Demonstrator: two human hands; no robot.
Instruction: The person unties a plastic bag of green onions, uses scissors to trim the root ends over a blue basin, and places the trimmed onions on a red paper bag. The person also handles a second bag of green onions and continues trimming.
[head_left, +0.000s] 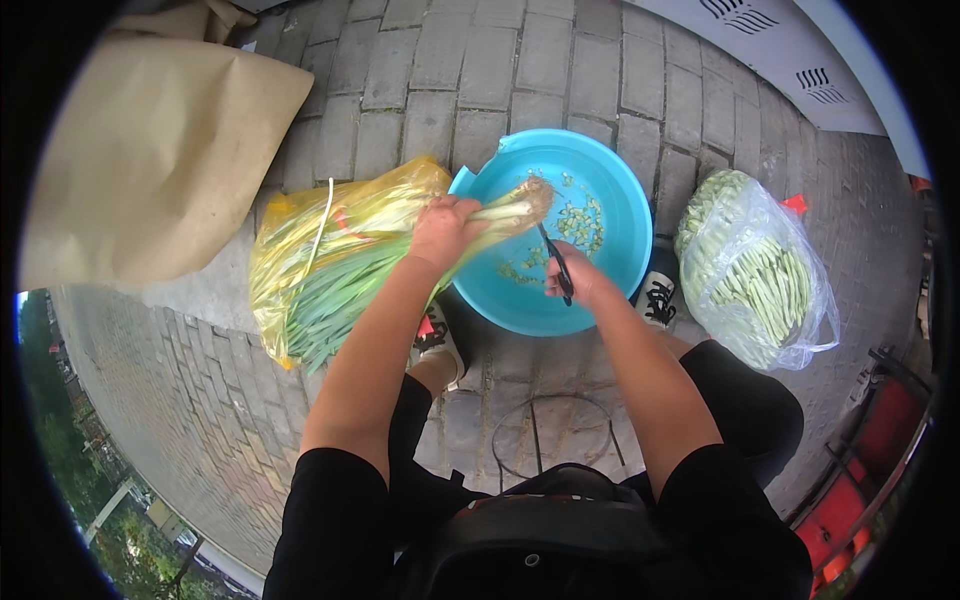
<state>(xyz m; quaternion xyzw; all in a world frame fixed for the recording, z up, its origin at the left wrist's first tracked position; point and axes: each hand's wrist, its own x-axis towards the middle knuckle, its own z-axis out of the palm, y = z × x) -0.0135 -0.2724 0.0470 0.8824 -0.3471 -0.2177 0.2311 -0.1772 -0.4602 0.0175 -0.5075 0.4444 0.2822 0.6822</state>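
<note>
- Black sleeve (735, 525) behind the right hand (575, 274), which grips a cutting tool (562, 276)
- Left hand (443, 231) closed round spring onions (505, 214)
- Blue basin (630, 228) under right hand

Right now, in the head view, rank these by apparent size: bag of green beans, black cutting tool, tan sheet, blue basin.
1. Tan sheet, even by its visible part
2. Blue basin
3. Bag of green beans
4. Black cutting tool, partly hidden by the right hand
</note>
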